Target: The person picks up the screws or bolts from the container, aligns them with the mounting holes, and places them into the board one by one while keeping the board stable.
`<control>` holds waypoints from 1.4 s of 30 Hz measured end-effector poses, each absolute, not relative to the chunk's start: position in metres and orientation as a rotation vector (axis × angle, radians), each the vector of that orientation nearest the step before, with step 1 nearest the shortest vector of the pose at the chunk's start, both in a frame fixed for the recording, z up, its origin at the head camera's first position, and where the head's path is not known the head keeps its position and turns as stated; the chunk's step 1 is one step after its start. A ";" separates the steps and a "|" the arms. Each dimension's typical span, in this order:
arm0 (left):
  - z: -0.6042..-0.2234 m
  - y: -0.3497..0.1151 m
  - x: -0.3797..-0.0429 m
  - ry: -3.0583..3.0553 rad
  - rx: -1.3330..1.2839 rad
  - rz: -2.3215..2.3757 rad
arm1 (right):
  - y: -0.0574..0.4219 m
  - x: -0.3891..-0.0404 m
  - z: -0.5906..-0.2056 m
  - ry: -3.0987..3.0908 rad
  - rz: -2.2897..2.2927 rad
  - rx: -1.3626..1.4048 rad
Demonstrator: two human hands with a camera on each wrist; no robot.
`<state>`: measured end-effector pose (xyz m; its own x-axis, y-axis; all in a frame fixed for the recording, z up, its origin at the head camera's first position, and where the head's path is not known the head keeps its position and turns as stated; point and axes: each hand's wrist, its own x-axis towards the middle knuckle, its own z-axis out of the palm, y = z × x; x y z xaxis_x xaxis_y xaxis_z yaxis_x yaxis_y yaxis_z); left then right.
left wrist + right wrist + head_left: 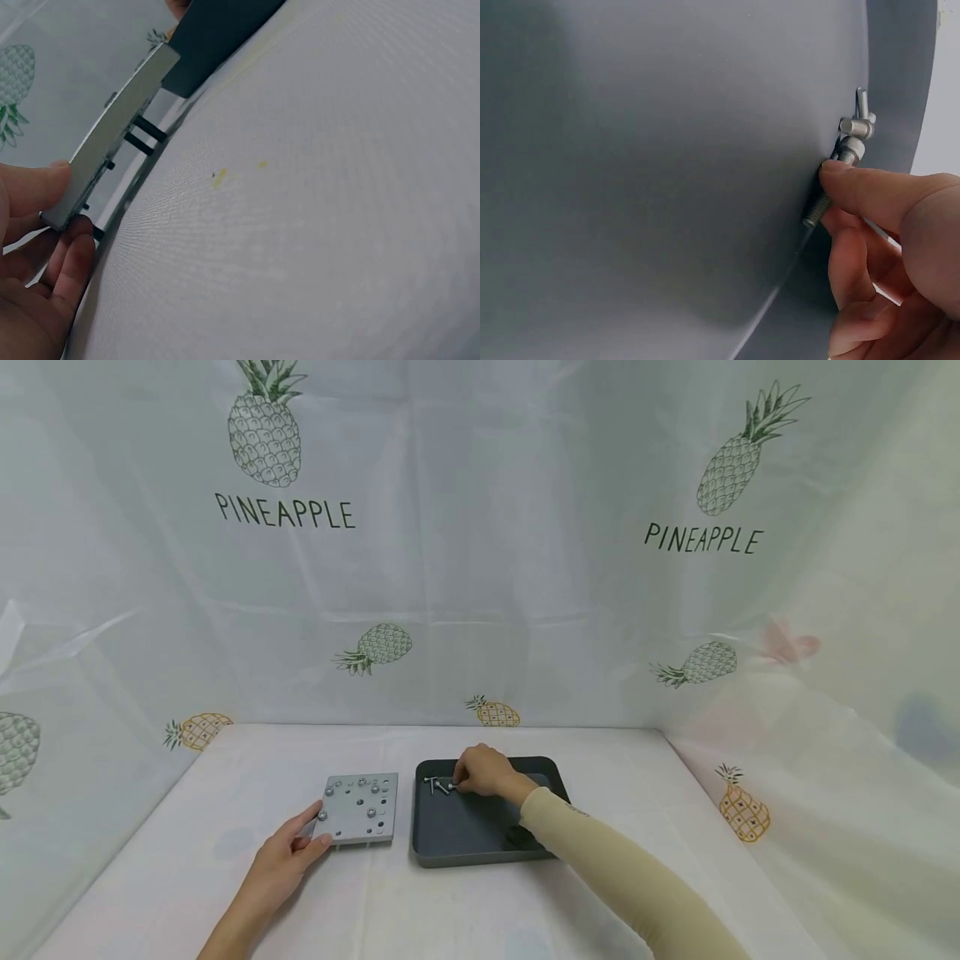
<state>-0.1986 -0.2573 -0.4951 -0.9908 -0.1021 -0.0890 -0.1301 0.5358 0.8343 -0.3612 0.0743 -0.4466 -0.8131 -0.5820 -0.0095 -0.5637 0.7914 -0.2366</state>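
Bolts (442, 787) lie in the far left corner of the tray (461, 831) in the head view, where the right hand (487, 772) reaches among them; left of the tray, the left hand (287, 857) holds a metal plate (348, 817), and a pineapple-print sheet (510, 568) hangs beyond. From the left wrist, thumb and fingers grasp the plate's edge, dark shanks (150, 128) protruding beneath. From the right wrist, thumb and fingers pinch one bolt (820, 206); lifting it straight up should best clear its neighbours and the tray wall.

I wear a snug beige sleeve (626, 870) on the right, a small dark marking (576, 809) near its cuff (532, 810); my left hand (281, 862) and forearm (243, 917) are bare.
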 end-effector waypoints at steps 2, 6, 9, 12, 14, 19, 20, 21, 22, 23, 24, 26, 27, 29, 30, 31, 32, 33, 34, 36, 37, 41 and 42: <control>-0.495 -0.257 -0.198 2.732 -0.204 1.482 | 0.076 -0.361 -0.446 2.886 -0.364 -0.935; -0.494 -0.257 -0.198 2.743 -0.201 1.469 | 0.082 -0.362 -0.443 2.857 -0.467 -0.963; -0.493 -0.257 -0.198 2.744 -0.193 1.469 | 0.087 -0.365 -0.441 2.835 -0.563 -1.006; -0.493 -0.257 -0.198 2.742 -0.184 1.475 | 0.091 -0.367 -0.440 2.795 -0.648 -1.046; -0.493 -0.257 -0.198 2.743 -0.184 1.472 | 0.094 -0.369 -0.440 2.761 -0.693 -1.051; -0.493 -0.257 -0.197 2.741 -0.197 1.473 | 0.099 -0.373 -0.445 2.677 -0.820 -0.994; -0.492 -0.257 -0.197 2.739 -0.198 1.476 | 0.100 -0.373 -0.445 2.661 -0.854 -0.976; -0.493 -0.257 -0.197 2.733 -0.201 1.482 | 0.100 -0.373 -0.445 2.642 -0.894 -0.958; -0.493 -0.257 -0.197 2.729 -0.205 1.487 | 0.100 -0.372 -0.445 2.624 -0.933 -0.941; -0.493 -0.257 -0.197 2.725 -0.208 1.492 | 0.100 -0.372 -0.445 2.610 -0.969 -0.928; -0.493 -0.257 -0.197 2.722 -0.213 1.495 | 0.100 -0.371 -0.444 2.594 -1.006 -0.920; -0.493 -0.257 -0.197 2.721 -0.219 1.496 | 0.099 -0.370 -0.443 2.560 -1.077 -0.914; -0.493 -0.257 -0.197 2.720 -0.222 1.497 | 0.099 -0.370 -0.443 2.547 -1.106 -0.913; -0.493 -0.257 -0.196 2.719 -0.225 1.500 | 0.098 -0.369 -0.442 2.536 -1.144 -0.918; -0.493 -0.257 -0.196 2.718 -0.226 1.502 | 0.097 -0.369 -0.442 2.532 -1.159 -0.922; -0.493 -0.257 -0.196 2.719 -0.227 1.502 | 0.097 -0.369 -0.442 2.534 -1.168 -0.923; -0.493 -0.257 -0.196 2.718 -0.227 1.503 | 0.096 -0.368 -0.442 2.540 -1.176 -0.926; -0.494 -0.257 -0.196 2.719 -0.226 1.503 | 0.095 -0.368 -0.442 2.548 -1.180 -0.927; -0.494 -0.257 -0.196 2.719 -0.225 1.504 | 0.095 -0.368 -0.442 2.553 -1.189 -0.928; -0.495 -0.257 -0.196 2.720 -0.224 1.503 | 0.093 -0.368 -0.441 2.558 -1.210 -0.930; -0.495 -0.258 -0.197 2.723 -0.221 1.500 | 0.092 -0.368 -0.441 2.559 -1.220 -0.928; -0.495 -0.258 -0.197 2.720 -0.222 1.503 | 0.087 -0.369 -0.439 2.541 -1.256 -0.929; -0.495 -0.258 -0.197 2.718 -0.222 1.505 | 0.085 -0.369 -0.438 2.534 -1.261 -0.930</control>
<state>-0.1966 -0.2578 -0.4947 -0.9895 -0.1117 -0.0918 -0.1371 0.5229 0.8413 -0.3692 0.0852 -0.4382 -0.7933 -0.5958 0.1252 -0.4591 0.4505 -0.7656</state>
